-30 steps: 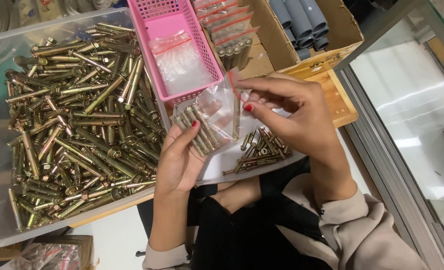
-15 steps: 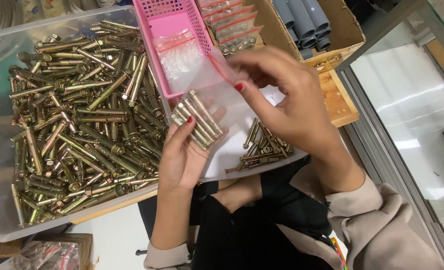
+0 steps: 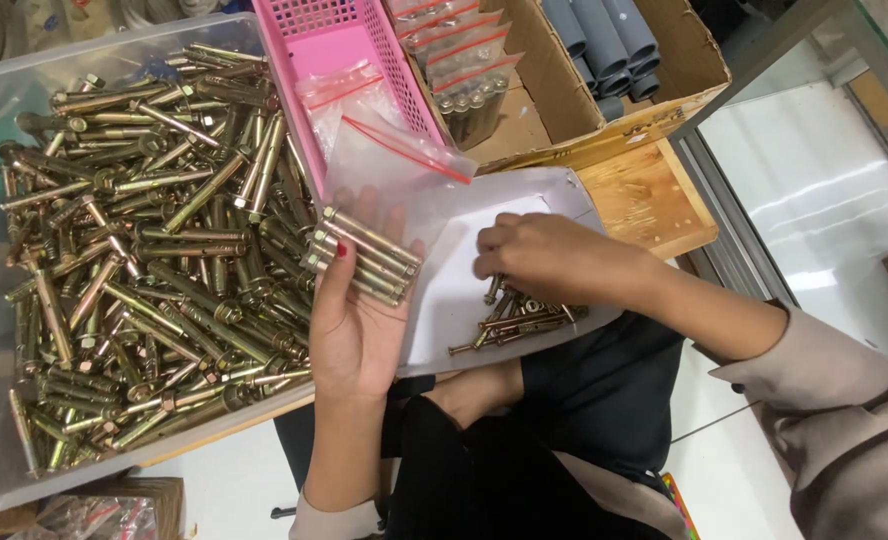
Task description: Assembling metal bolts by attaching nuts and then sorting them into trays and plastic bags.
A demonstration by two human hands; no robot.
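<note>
looking down the middle of the frame, we are seeing the left hand (image 3: pixel 352 325) lying palm up, its fingers curling around a small row of brass-coloured anchor bolts (image 3: pixel 366 256) laid side by side across them, with a clear zip bag (image 3: pixel 389 170) with a red seal strip sitting behind the fingertips, though we cannot tell whether the fingers are pinching it. to the right of centre, the right hand (image 3: pixel 554 258) is coming down palm first, fingers bent and closing on a loose heap of bolts (image 3: pixel 512 318) lying on a white tray lid (image 3: pixel 464 290) across the lap; how many it is gripping we cannot tell. filling the left half of the frame, a clear plastic bin (image 3: pixel 4 490) is holding a big pile of the same bolts (image 3: pixel 144 270). at the upper centre, a pink basket (image 3: pixel 339 40) is holding more empty bags, and just right of it a cardboard box (image 3: pixel 684 60) is showing filled bags and grey tubes (image 3: pixel 604 40). below the box, a small wooden crate (image 3: pixel 644 200) is sitting against the tray lid's far edge.
</note>
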